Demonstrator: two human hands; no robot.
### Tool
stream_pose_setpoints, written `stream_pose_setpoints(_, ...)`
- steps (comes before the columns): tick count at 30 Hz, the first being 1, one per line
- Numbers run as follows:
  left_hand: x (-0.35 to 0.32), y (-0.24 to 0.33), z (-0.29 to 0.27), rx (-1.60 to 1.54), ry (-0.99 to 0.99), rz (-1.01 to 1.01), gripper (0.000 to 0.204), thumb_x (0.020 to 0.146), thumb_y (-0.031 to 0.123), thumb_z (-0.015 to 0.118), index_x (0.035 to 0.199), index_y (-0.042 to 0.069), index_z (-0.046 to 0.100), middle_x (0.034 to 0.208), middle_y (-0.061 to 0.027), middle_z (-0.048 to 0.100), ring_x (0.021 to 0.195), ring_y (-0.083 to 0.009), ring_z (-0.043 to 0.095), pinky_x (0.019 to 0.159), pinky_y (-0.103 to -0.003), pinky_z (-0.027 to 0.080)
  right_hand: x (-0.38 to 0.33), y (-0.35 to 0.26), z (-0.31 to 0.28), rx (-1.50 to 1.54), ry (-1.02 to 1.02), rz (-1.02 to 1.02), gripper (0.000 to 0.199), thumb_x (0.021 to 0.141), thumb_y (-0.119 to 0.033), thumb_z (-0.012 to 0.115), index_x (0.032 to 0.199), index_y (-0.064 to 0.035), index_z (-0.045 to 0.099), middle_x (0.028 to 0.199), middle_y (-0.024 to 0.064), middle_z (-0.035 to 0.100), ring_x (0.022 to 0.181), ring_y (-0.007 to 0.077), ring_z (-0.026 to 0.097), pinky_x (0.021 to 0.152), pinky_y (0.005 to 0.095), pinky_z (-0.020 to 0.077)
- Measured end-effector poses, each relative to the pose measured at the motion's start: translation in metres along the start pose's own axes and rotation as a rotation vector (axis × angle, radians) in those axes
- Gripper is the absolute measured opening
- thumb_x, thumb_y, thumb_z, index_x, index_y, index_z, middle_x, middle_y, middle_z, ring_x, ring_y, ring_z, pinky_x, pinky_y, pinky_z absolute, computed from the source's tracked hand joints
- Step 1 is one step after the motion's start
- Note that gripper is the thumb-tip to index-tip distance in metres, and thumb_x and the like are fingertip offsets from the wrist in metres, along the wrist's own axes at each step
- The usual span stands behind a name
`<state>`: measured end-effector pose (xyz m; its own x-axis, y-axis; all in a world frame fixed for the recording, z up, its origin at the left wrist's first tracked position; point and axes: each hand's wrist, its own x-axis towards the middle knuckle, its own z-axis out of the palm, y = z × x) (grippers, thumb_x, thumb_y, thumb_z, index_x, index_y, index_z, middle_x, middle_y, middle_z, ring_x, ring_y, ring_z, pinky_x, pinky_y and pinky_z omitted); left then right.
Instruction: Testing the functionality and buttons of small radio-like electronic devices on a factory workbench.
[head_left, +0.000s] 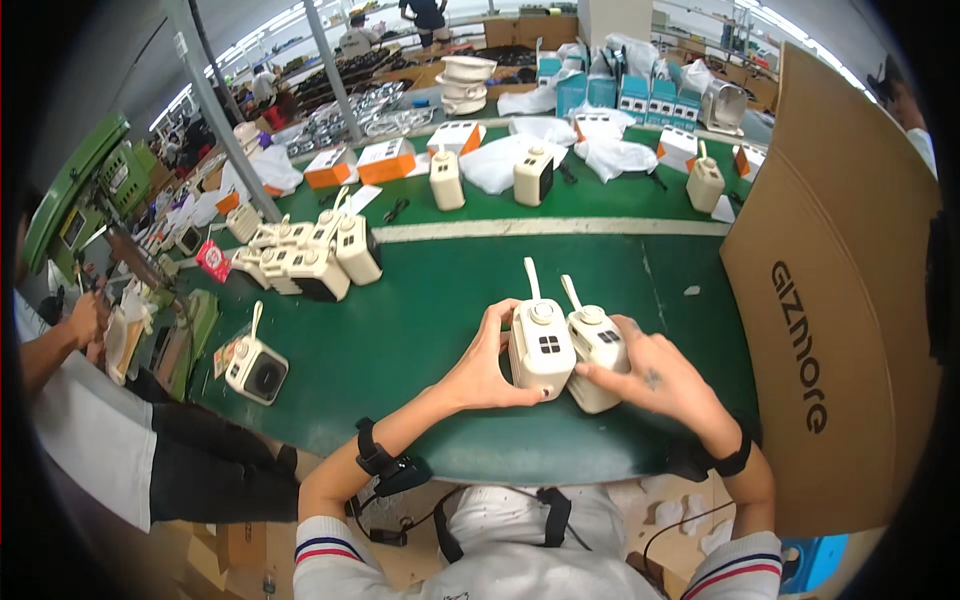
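Factory assembly line: green workbench (450, 300); boxed units (385, 160).

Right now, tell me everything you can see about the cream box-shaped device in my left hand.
The cream device is a small rounded box, apparently plastic, with a round knob on top, a pale strap or handle sticking up behind it, and a dark four-square marking on its near face. It stands upright on the green table, gripped by the left hand, pressed against a matching second device under the right hand.
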<state>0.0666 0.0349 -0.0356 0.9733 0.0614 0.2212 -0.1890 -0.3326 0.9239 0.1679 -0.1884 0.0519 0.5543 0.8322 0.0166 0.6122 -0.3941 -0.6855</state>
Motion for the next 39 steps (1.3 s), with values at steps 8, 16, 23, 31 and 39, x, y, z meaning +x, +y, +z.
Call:
stream_pose_setpoints(8, -0.064, 0.02, 0.008, 0.178, 0.011, 0.052, 0.1, 0.06, 0.017, 0.085, 0.136, 0.004, 0.021, 0.135, -0.0241, 0.038, 0.126, -0.0353, 0.044, 0.107, -0.045, 0.034, -0.052, -0.002, 0.072, -0.083, 0.145, -0.086, 0.085, 0.082, -0.032, 0.069, 0.135, 0.0151, 0.022, 0.099, 0.0334, 0.058, 0.082, 0.0443, 0.063, 0.065, 0.0432, 0.054)
stream_pose_setpoints(16, -0.093, 0.006, 0.017, 0.134, 0.062, 0.117, 0.102, 0.059, 0.013, 0.088, 0.134, 0.004, 0.019, 0.132, -0.0271, 0.04, 0.125, -0.035, 0.045, 0.106, -0.046, 0.035, -0.071, 0.016, 0.099, 0.063, 0.202, -0.134, 0.094, 0.074, -0.026, 0.078, 0.141, 0.0051, 0.019, 0.128, 0.0296, 0.043, 0.114, 0.0409, 0.052, 0.095, 0.044, 0.044)
stream_pose_setpoints(23, -0.101, 0.017, 0.065, 0.476, 0.445, 0.113, 0.114, 0.05, 0.029, 0.093, 0.131, -0.001, 0.02, 0.124, -0.0291, 0.033, 0.119, -0.0415, 0.038, 0.1, -0.047, 0.039, -0.038, 0.015, 0.108, 0.261, 0.373, -0.282, 0.112, 0.047, -0.037, 0.092, 0.135, 0.0003, 0.034, 0.127, 0.0222, 0.041, 0.117, 0.035, 0.046, 0.096, 0.0428, 0.0417)
stream_pose_setpoints(31, -0.084, 0.072, 0.003, 0.575, 0.546, 0.383, 0.113, 0.058, 0.053, 0.082, 0.137, -0.002, 0.023, 0.138, -0.0296, 0.02, 0.129, -0.0447, 0.023, 0.105, -0.052, 0.029, -0.083, -0.025, 0.094, -0.292, 0.492, -0.442, 0.058, 0.063, -0.032, 0.083, 0.106, -0.0032, 0.057, 0.12, 0.0221, 0.048, 0.104, 0.034, 0.053, 0.088, 0.0451, 0.0444)
stream_pose_setpoints(39, 0.049, 0.071, 0.004, 0.524, -0.901, -0.079, 0.046, 0.087, 0.042, 0.052, 0.119, 0.008, 0.057, 0.108, -0.0164, 0.062, 0.103, -0.0311, 0.059, 0.083, -0.044, 0.049, -0.059, -0.059, 0.133, 0.053, -0.188, -0.403, 0.059, 0.081, -0.02, 0.068, 0.129, 0.004, 0.044, 0.125, 0.0277, 0.048, 0.113, 0.0397, 0.051, 0.093, 0.0403, 0.0444)
